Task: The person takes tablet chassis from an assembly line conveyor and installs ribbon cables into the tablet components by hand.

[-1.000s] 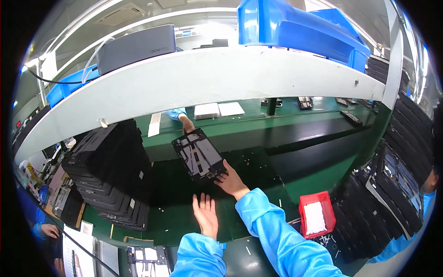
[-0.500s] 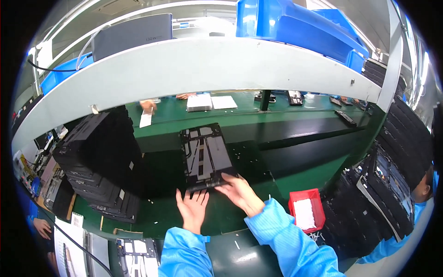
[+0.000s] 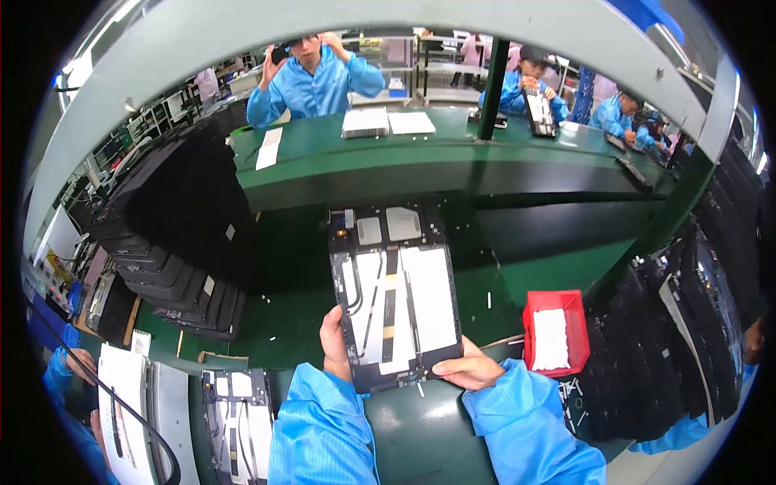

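An opened tablet (image 3: 432,299) with white battery panels, dark ribbon cables and metal shield plates is held up in front of me. My left hand (image 3: 334,343) is closed round its lower left edge, with most of the fingers hidden behind it. At the lower right corner my right hand (image 3: 469,368) grips it, the thumb lying on the front face. A second opened tablet (image 3: 236,424) of similar look lies on the surface left of my left sleeve.
A red bin (image 3: 582,339) of small white pieces stands right of my right hand. Black tablet-like units are stacked (image 3: 182,210) at left and racked (image 3: 647,347) at right. A grey shelf beam (image 3: 323,18) crosses overhead. Co-workers (image 3: 315,85) sit across the green bench (image 3: 307,153).
The tablet has come nearer and tipped up to face me. My left hand, palm open below it before, now grips its left edge. My view has risen, showing the people opposite.
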`<state>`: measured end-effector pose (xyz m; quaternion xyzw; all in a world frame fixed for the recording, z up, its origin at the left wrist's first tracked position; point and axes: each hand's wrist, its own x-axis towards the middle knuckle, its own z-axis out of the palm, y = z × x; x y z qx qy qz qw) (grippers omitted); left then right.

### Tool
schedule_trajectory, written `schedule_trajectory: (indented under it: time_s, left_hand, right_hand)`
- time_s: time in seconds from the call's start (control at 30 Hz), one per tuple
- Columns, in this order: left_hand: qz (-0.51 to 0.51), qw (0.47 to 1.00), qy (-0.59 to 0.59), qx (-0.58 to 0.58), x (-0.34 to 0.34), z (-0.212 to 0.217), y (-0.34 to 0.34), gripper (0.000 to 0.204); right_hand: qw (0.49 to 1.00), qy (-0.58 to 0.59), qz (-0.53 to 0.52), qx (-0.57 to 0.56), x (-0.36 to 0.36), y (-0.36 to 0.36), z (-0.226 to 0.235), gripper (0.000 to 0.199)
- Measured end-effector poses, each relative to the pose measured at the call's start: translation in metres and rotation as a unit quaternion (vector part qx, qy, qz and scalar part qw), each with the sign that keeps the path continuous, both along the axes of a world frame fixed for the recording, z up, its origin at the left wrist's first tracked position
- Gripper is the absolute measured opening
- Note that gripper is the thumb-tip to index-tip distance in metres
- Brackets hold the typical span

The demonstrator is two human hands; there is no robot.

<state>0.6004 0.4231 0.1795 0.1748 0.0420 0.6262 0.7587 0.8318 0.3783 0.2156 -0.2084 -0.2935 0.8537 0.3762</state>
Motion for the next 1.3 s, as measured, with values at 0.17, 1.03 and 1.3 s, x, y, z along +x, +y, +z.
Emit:
schedule_trajectory:
  time_s: [0.17,1.03,1.3]
  left_hand:
    - [-0.082,0.993,-0.065,0.051,0.009,0.004,-0.005,0.063]
    - [-0.108,0.990,-0.081,0.049,0.012,0.014,-0.012,0.067]
    - [-0.110,0.991,-0.049,0.052,0.019,0.027,-0.017,0.071]
  right_hand:
    - [0.999,0.017,0.026,0.026,0.008,0.004,-0.001,0.066]
    - [0.999,0.002,0.036,0.002,0.010,0.004,0.000,0.074]
    - [0.999,-0.021,0.044,0.012,0.015,0.007,-0.002,0.075]
